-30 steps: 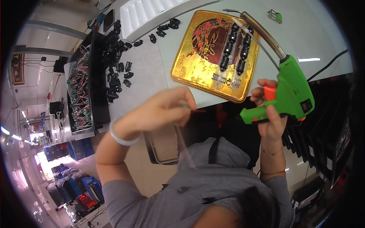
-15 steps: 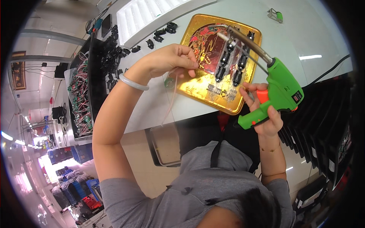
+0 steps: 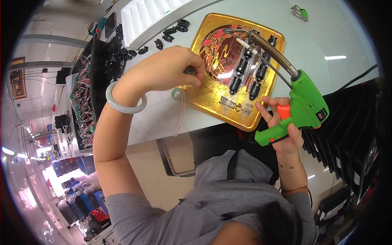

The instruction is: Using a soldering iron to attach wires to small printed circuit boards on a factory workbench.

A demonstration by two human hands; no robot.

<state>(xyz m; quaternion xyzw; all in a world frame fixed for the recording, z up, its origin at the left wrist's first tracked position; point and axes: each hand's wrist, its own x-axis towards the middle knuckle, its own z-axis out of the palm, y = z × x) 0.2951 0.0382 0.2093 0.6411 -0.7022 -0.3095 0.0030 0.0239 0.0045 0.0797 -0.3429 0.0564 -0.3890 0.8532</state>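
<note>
Left fingers (image 3: 198, 67) bent, grip unclear | right fingers (image 3: 295, 134) wrap green gun (image 3: 305, 98), labelled | gold tray (image 3: 210, 107) bears writing (image 3: 231, 104)

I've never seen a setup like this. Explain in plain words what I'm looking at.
There is no robot here, just a person's two bare hands. A fisheye camera worn on the head looks down on them, so straight edges bend. The right hand holds a green gun-shaped tool with an orange trigger. The left hand is over the left edge of a gold tray on a pale table; whether it pinches anything is hard to tell. Two rows of black parts lie on the tray, and a wired green disc shows left of it.
</note>
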